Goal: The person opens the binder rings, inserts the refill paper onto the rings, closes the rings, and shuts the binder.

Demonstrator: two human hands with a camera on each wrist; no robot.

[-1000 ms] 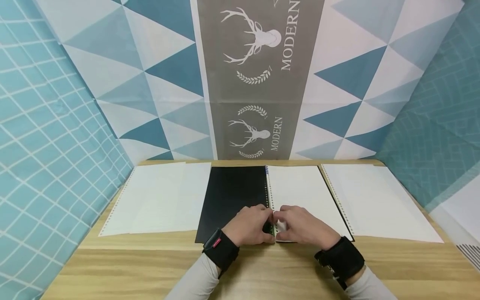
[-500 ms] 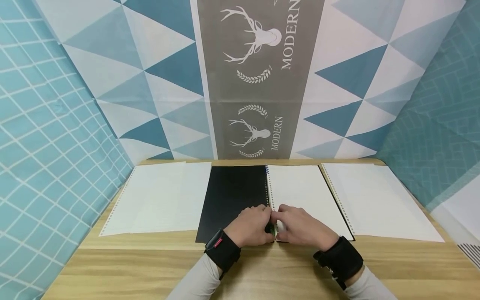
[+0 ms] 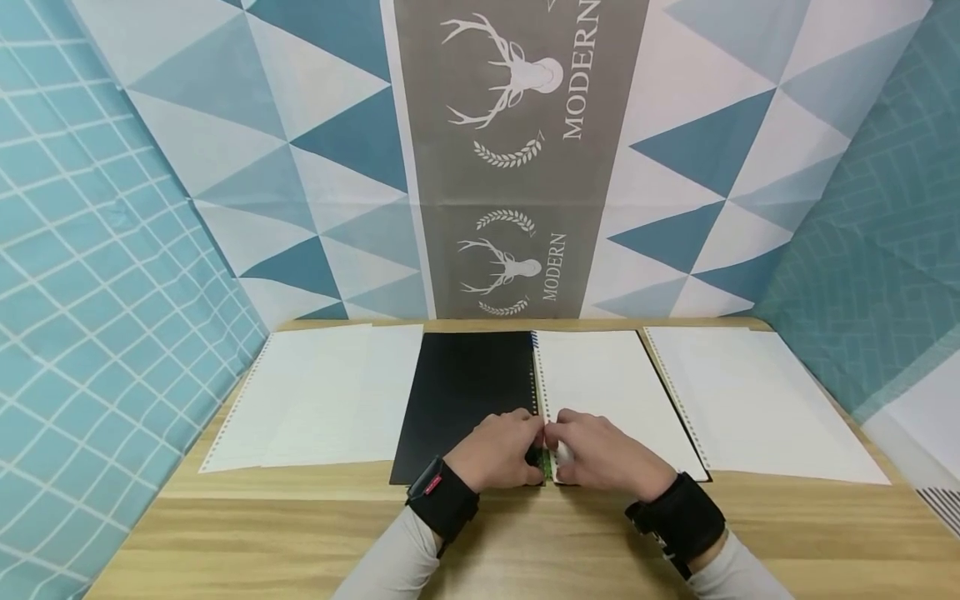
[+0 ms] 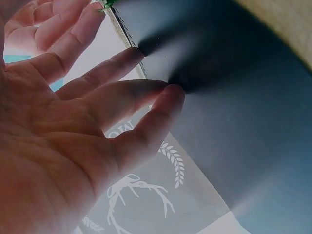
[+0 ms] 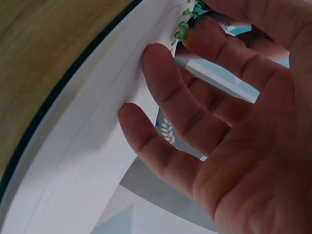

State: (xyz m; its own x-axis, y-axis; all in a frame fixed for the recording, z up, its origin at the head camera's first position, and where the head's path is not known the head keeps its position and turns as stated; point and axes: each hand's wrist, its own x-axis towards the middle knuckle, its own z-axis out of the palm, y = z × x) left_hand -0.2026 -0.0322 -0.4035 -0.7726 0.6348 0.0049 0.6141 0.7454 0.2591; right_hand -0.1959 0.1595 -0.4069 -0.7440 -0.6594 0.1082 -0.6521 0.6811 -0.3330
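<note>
A loose-leaf binder lies open on the table, its black cover (image 3: 472, 379) to the left and punched white pages (image 3: 600, 375) to the right. Green binder rings (image 5: 183, 24) run along the near end of the spine. My left hand (image 3: 497, 452) holds the rings from the left, a fingertip at the green plastic, other fingertips resting on the black cover in the left wrist view. From the right, my right hand (image 3: 609, 455) grips the same rings, with two fingertips on the white page. The fingers partly hide the rings in the head view.
Punched white sheets (image 3: 315, 400) lie left of the binder, overlapping one another. More punched sheets (image 3: 772, 408) lie to its right. The wooden table (image 3: 285, 542) ends at a patterned backdrop (image 3: 517, 192) behind, with blue cloth walls (image 3: 112, 250) at the sides.
The thumbs have drawn slightly apart at the near end of the spine, and more of the green rings shows between them. The binder and loose sheets have stayed in place.
</note>
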